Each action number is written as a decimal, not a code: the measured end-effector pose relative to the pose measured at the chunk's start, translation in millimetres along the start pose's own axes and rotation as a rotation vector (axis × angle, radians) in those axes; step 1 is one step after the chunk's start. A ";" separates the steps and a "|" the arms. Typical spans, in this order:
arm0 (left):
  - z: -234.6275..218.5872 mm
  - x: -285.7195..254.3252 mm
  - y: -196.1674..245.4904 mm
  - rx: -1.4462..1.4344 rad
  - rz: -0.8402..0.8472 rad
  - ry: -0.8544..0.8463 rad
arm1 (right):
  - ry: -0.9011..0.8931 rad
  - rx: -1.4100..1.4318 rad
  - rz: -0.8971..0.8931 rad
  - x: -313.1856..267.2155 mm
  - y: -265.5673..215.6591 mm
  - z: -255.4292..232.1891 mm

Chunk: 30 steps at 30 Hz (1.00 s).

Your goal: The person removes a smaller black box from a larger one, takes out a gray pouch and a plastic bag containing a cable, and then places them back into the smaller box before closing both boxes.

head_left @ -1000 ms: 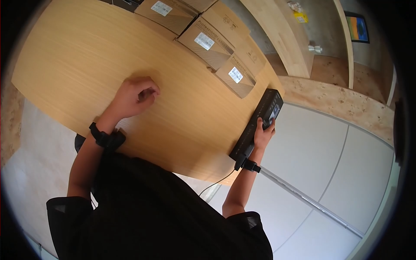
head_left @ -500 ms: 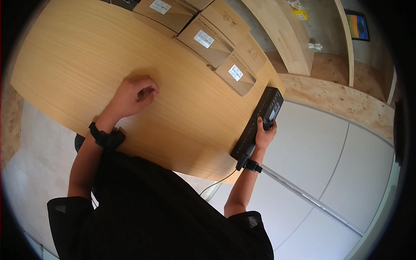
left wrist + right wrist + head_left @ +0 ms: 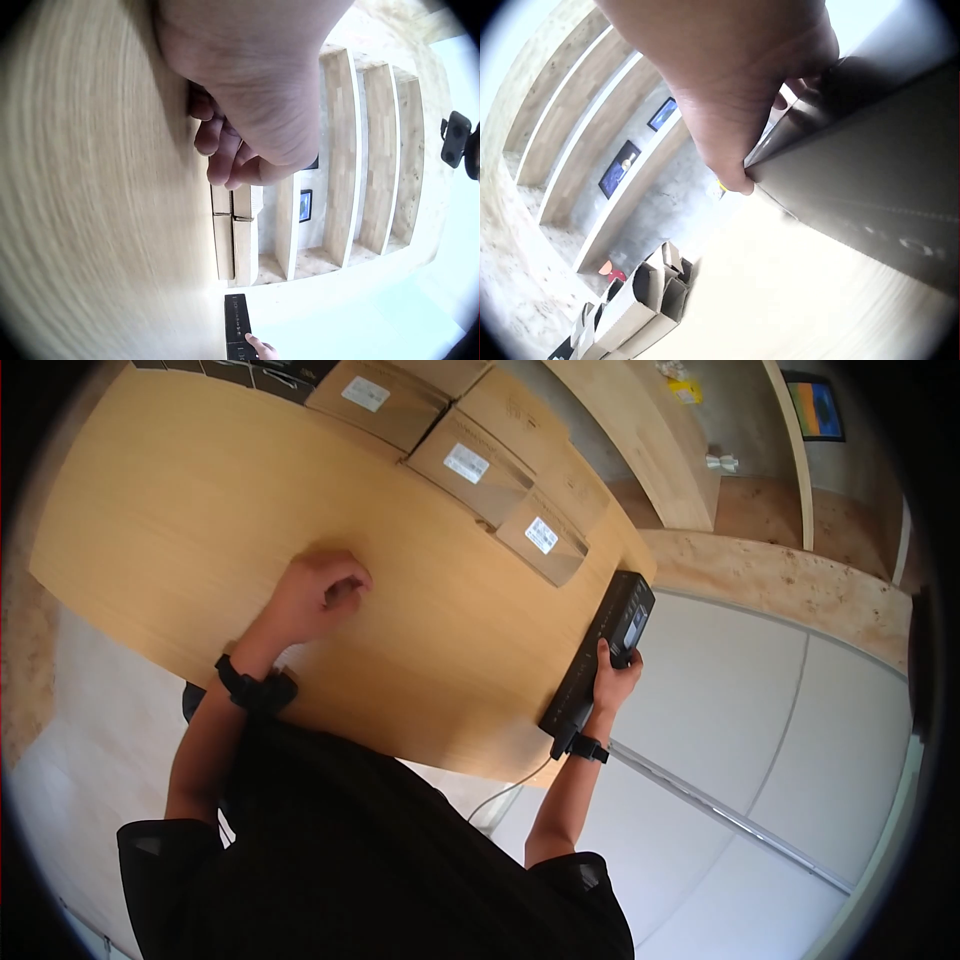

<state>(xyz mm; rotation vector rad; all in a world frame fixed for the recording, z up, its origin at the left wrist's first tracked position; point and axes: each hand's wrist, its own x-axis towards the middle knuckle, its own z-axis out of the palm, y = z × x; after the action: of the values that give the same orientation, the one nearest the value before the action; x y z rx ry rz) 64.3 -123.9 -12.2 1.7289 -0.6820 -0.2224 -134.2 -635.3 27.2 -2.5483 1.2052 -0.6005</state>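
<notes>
In the head view, my right hand (image 3: 615,682) grips a long black box (image 3: 575,688) near the table's right end. The thumb lies on the box's inner side and the fingers go round its outer edge. A printed label with a picture shows on its upper face. From the right wrist camera, the dark side of the black box (image 3: 870,180) fills the right, with the thumb at its edge. My left hand (image 3: 318,598) rests at the table's middle, fingers loosely curled around nothing. Up close in the left wrist view, the left hand (image 3: 240,112) lies against the wood surface.
Several brown cardboard boxes (image 3: 455,475) with white labels stand along the far edge of the wooden table (image 3: 200,530). Dark boxes (image 3: 265,375) are at the far left. Beyond the right end are wooden shelves (image 3: 690,490) and white cabinet panels (image 3: 700,690).
The head view has shifted a little. Both hands and the black box sit slightly lower and further right in it. The right hand keeps its grip; the left stays loosely curled.
</notes>
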 end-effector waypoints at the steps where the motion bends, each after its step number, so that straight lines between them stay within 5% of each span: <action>1: -1.3 -0.3 0.5 0.012 0.001 -0.005 | 0.004 -0.014 0.011 -1.4 -5.0 -1.0; 13: -11.3 -2.6 6.5 0.015 0.026 -0.064 | 0.024 -0.038 0.011 -1.5 -6.1 -1.0; 16: -16.5 -5.4 6.8 -0.124 0.015 -0.018 | 0.019 -0.025 0.006 -1.1 -6.9 -0.7; 21: -90.9 23.3 8.3 0.000 -0.007 0.245 | 0.017 0.006 0.026 -0.2 -7.1 -2.2; 25: -192.5 82.0 30.7 0.660 0.193 0.566 | 0.084 0.043 0.004 -7.4 -29.9 -23.9; 28: -240.2 118.4 35.1 0.965 0.216 0.503 | 0.057 0.145 -0.061 -43.6 -84.4 -49.0; 30: -261.5 135.7 23.9 1.108 0.193 0.297 | 0.044 0.316 -0.136 -72.2 -105.5 -37.4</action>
<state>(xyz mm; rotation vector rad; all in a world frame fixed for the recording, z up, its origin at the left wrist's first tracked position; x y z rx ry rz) 294.6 14.6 110.9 2.6297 -0.8015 0.6643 -121.9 -515.4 83.7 -2.3692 0.8732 -0.8108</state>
